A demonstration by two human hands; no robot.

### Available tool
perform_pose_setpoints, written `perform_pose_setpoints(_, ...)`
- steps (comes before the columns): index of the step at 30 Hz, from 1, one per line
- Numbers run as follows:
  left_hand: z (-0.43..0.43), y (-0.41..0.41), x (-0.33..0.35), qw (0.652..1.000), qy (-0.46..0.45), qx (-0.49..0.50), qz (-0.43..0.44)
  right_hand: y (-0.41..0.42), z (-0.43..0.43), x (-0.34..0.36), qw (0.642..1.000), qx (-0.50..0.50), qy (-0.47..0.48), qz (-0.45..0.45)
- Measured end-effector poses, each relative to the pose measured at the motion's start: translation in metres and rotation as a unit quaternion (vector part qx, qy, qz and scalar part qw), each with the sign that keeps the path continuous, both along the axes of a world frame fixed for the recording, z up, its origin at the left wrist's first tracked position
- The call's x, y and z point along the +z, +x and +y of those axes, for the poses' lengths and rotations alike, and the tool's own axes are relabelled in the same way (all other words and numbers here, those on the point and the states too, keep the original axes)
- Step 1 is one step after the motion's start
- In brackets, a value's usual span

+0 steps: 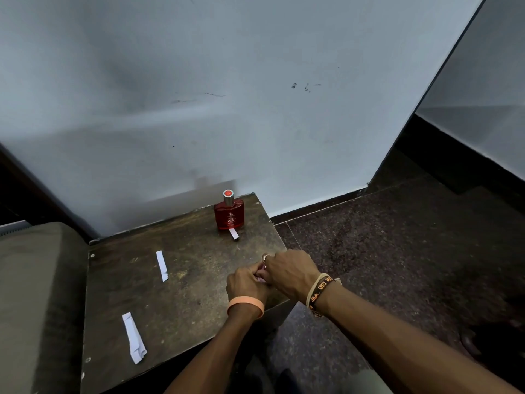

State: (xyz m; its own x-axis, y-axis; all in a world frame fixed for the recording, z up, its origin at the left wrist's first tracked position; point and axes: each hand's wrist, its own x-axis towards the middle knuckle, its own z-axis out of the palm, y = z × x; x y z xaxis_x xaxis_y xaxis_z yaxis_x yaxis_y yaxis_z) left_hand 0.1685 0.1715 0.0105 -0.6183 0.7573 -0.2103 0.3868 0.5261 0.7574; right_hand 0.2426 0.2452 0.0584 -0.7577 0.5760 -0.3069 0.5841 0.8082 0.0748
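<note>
Head view. A: Left to right, how far along does this look?

B: On the dark, worn wooden table point(184, 308), a creased white paper strip point(134, 338) lies at the near left. A straighter white paper strip point(162, 265) lies farther in. At the back, a short white paper strip point(234, 234) touches the foot of the red glass perfume bottle point(229, 213) with its silver cap. That makes three strips laid out, I'd judge, and a fourth piece seems to be in hand.

A: And the hands?

B: They are over the table's right edge. The left hand point(247, 284), fingers curled, and the right hand point(289, 270), fingers bent inward, meet on a small pale scrap point(260, 277), each pinching it.

A: What can't you make out?

B: The scrap itself. Only a sliver shows between the knuckles, so I cannot tell whether it is paper, or whether it is folded or torn. The fingertips are hidden, and the bottle's label is too small to read.
</note>
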Motion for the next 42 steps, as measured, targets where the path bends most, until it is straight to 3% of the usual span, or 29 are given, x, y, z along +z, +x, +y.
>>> perform_pose_setpoints(11, 0.0, 0.001, -0.001, 1.0, -0.001, 0.004, -0.011, 0.0, -0.002, 0.001, 1.0, -0.015, -0.005, -0.005)
perform_pose_setpoints(17, 0.0, 0.001, -0.001, 1.0, 0.013, 0.009, -0.017, 0.002, 0.0, 0.008, 1.0, 0.03, 0.005, -0.009)
perform_pose_setpoints(22, -0.001, 0.001, -0.001, 1.0, 0.006, 0.011, -0.021, 0.004, 0.0, 0.004, 0.999, -0.008, -0.031, 0.011)
perform_pose_setpoints(36, 0.0, 0.0, -0.001, 1.0, 0.007, 0.009, -0.019, 0.0, 0.0, 0.007, 1.0, 0.025, 0.007, -0.003)
perform_pose_setpoints(42, -0.001, 0.001, 0.0, 1.0, 0.007, 0.005, -0.022, 0.0, 0.0, -0.002, 1.0, -0.019, -0.013, 0.005)
